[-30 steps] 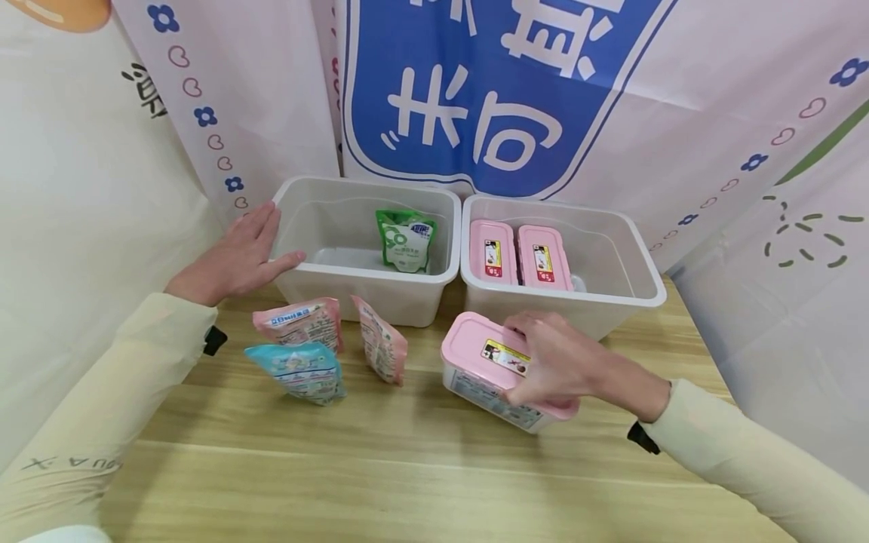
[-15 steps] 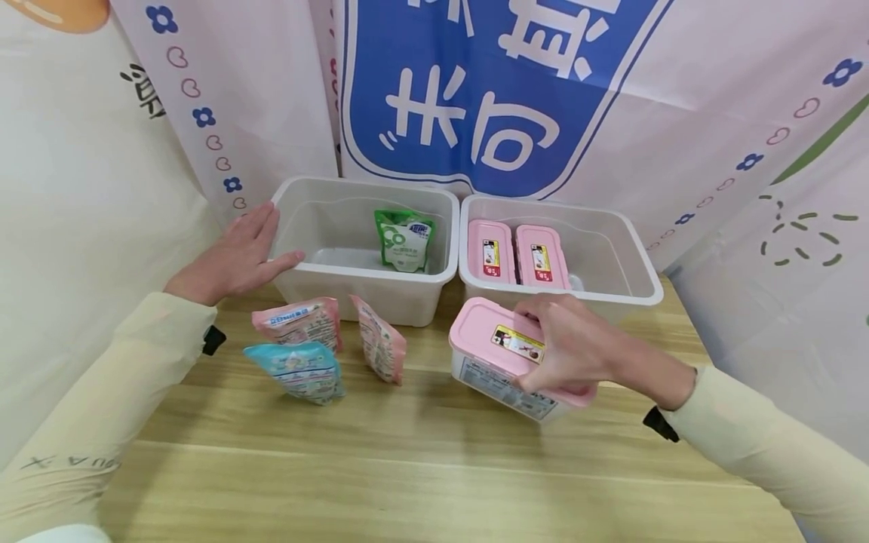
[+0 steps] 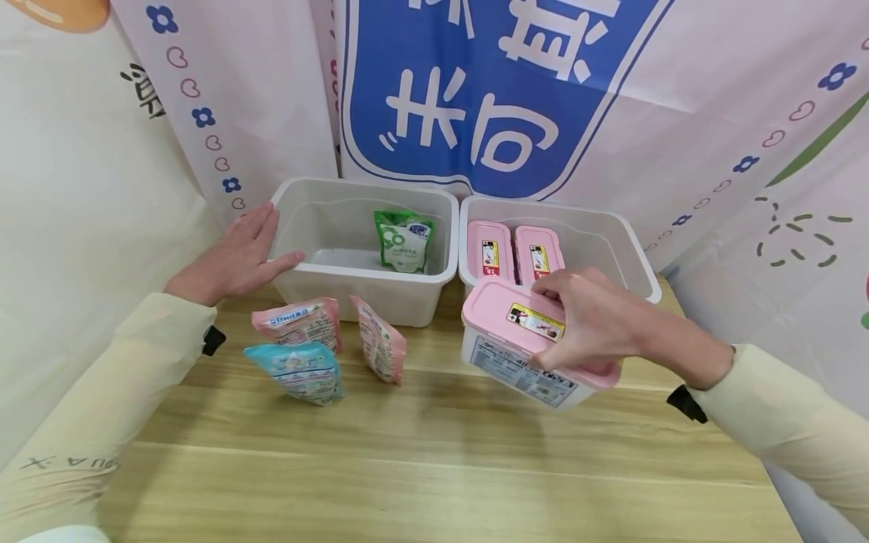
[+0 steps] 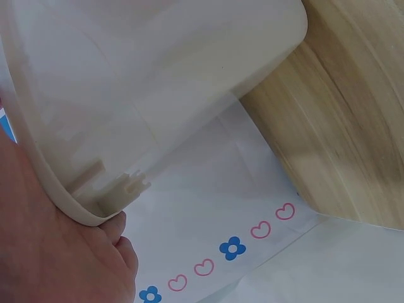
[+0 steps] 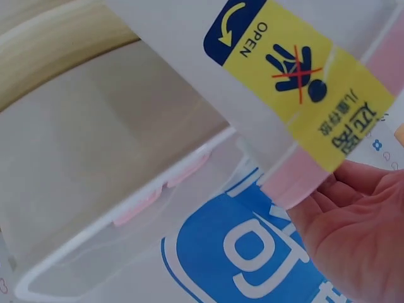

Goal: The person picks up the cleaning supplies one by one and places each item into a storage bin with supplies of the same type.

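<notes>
My right hand [image 3: 600, 320] grips a white plastic box with a pink lid [image 3: 505, 309] across its top, thumb on the near side. The box is tilted and raised in front of the right bin [image 3: 645, 264], overlapping its front rim in the head view. A yellow label [image 5: 303, 76] shows on the box's end in the right wrist view. Two matching pink-lidded boxes [image 3: 490, 245] stand side by side in that bin. My left hand [image 3: 234, 260] rests on the corner of the left bin [image 3: 360, 290], fingers straight and thumb spread. A green-and-white pouch [image 3: 405, 241] stands inside the left bin.
In front of the left bin stand two pink pouches, one behind [image 3: 302, 320] and one further right [image 3: 380, 343], with a blue pouch [image 3: 302, 371] nearer. All are on the wooden table [image 3: 380, 467]. Printed curtains [image 3: 271, 90] hang close behind the bins.
My right hand has lifted the pink-lidded box off the table and moved it up, to the right and toward the right bin. The left hand has stayed still.
</notes>
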`<control>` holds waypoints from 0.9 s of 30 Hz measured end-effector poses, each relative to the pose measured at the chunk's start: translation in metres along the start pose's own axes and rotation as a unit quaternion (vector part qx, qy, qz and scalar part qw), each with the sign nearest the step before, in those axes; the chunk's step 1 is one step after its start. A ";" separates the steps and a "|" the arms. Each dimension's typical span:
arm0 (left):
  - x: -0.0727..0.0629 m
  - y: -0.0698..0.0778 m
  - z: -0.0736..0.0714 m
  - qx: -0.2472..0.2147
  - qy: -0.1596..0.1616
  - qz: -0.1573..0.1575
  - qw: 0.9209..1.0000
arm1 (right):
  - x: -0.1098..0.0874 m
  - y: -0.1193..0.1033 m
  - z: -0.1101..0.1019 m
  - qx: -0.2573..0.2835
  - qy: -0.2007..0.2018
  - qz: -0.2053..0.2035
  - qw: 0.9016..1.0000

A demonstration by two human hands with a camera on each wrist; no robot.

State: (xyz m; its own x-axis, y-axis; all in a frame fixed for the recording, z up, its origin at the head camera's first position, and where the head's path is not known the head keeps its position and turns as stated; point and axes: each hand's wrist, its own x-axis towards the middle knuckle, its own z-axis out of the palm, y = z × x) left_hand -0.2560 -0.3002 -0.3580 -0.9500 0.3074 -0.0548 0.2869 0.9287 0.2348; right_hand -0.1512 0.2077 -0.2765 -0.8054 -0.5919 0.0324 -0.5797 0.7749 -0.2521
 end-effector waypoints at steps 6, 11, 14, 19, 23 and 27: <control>0.001 -0.001 0.002 -0.001 0.002 0.004 1.000 | -0.002 0.003 -0.018 -0.009 -0.005 0.009 1.000; 0.000 0.000 0.000 0.001 -0.002 0.001 1.000 | -0.002 0.004 -0.035 -0.014 -0.014 0.021 1.000; 0.000 0.000 0.000 0.002 -0.001 -0.001 1.000 | -0.003 0.006 -0.045 -0.016 -0.014 0.028 0.999; 0.000 0.000 0.001 0.001 0.002 -0.001 1.000 | -0.002 0.008 -0.056 -0.020 -0.015 0.056 0.998; 0.001 0.000 0.001 0.002 0.001 -0.001 1.000 | 0.001 0.011 -0.065 -0.024 -0.010 0.072 0.997; 0.000 0.000 -0.001 0.001 -0.003 -0.002 1.000 | 0.002 0.014 -0.073 -0.024 -0.008 0.080 0.996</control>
State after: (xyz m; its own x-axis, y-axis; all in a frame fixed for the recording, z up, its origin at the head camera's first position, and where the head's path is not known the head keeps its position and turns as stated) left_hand -0.2561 -0.2999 -0.3572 -0.9504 0.3051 -0.0607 0.2838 0.9304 0.2319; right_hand -0.1700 0.2339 -0.2094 -0.8859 -0.4635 -0.0200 -0.4498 0.8688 -0.2070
